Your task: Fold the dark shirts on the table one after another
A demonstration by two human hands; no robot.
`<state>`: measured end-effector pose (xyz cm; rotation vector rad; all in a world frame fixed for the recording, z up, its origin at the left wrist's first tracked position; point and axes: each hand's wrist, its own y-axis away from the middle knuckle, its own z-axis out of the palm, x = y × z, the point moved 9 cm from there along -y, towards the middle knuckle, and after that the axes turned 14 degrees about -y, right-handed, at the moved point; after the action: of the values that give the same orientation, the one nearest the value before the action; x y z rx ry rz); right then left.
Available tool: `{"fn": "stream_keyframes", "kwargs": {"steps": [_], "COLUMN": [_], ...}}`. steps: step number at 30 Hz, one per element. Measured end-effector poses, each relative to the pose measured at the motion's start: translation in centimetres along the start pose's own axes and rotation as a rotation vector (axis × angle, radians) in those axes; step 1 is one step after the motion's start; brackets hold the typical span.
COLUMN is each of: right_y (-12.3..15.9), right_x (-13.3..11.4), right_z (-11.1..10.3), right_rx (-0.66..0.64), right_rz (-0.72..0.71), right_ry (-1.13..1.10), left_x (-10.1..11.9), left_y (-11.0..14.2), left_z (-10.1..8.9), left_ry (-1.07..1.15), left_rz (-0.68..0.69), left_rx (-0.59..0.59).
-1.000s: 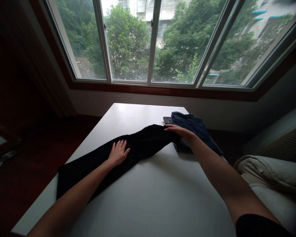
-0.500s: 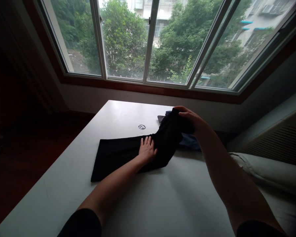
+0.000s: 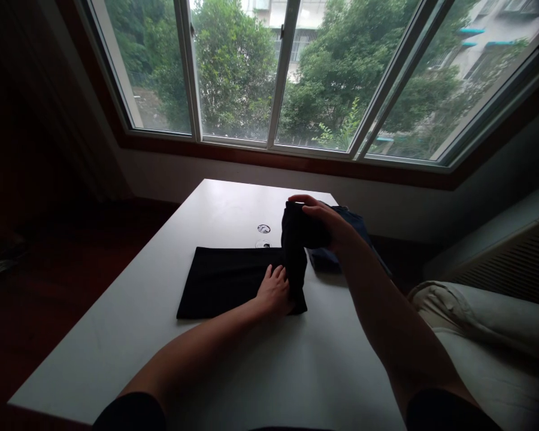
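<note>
A black garment point(image 3: 233, 278) lies flat on the white table, its left part a smooth rectangle. Its right part stands up off the table, bunched in my right hand point(image 3: 326, 221), whose fingers are closed over the top edge. My left hand point(image 3: 273, 291) rests palm down on the cloth beside the raised part, fingers stretched out and slightly apart. I cannot tell the garment's exact kind from this side. Behind my right hand and forearm, a dark blue folded garment point(image 3: 354, 221) is partly hidden.
The white table point(image 3: 130, 323) has round black-and-white marks point(image 3: 263, 228) near its far side. A pale rolled bundle of cloth point(image 3: 485, 311) lies to the right, by a slatted panel point(image 3: 516, 257). Beyond the table is a wide window point(image 3: 233, 78); dark red floor point(image 3: 22, 323) lies left.
My right hand has moved left, bringing the garment's right part upright beside my left hand. More of the blue garment and a second round mark now show. The view has shifted slightly.
</note>
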<state>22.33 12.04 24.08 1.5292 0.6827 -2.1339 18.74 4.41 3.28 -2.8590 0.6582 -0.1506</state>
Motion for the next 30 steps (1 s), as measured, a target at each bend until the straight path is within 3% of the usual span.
{"fn": "stream_keyframes", "kwargs": {"steps": [3,5,8,11,14,17,19,21,26,30], "right_y": [-0.7,-1.1,-1.7,-2.3,-2.3,-2.0,-1.8,-1.7,-1.4,0.3], "right_x": [1.2,2.1,4.3,7.7,11.9,14.7,15.6,16.1,15.3,15.6], "right_z": [1.5,2.3,4.3,7.4,10.9,12.1,11.1,8.7,-0.9,-7.5], "right_rx": [-0.021,-0.045,-0.088,-0.142,-0.244,-0.308,-0.311,-0.274,0.061,0.305], "right_rz": [0.041,0.070,0.111,0.156,0.239,0.239,0.213,0.183,-0.007,-0.007], "right_ry": [-0.077,-0.097,-0.118,-0.117,-0.031,0.103,0.156,0.216,0.611,0.909], "left_x": [-1.7,-4.7,-11.9,-18.3,-22.5,-25.2,-26.3,-26.4,-23.9,-23.2], "left_y": [1.7,3.2,5.6,8.4,11.5,14.5,16.0,16.5,15.3,14.9], "left_z": [-1.7,-3.5,-5.1,-4.5,-3.5,-2.9,-3.0,-3.4,-5.7,-6.3], "left_ry": [0.122,0.261,0.600,1.054,1.317,1.338,1.258,1.111,0.647,0.705], "left_rz": [0.092,0.061,-0.218,-0.553,-0.804,-0.915,-0.925,-0.866,-0.630,-0.641], "left_rx": [0.023,0.056,0.082,0.058,0.028,-0.063,-0.103,-0.136,-0.094,-0.096]}}
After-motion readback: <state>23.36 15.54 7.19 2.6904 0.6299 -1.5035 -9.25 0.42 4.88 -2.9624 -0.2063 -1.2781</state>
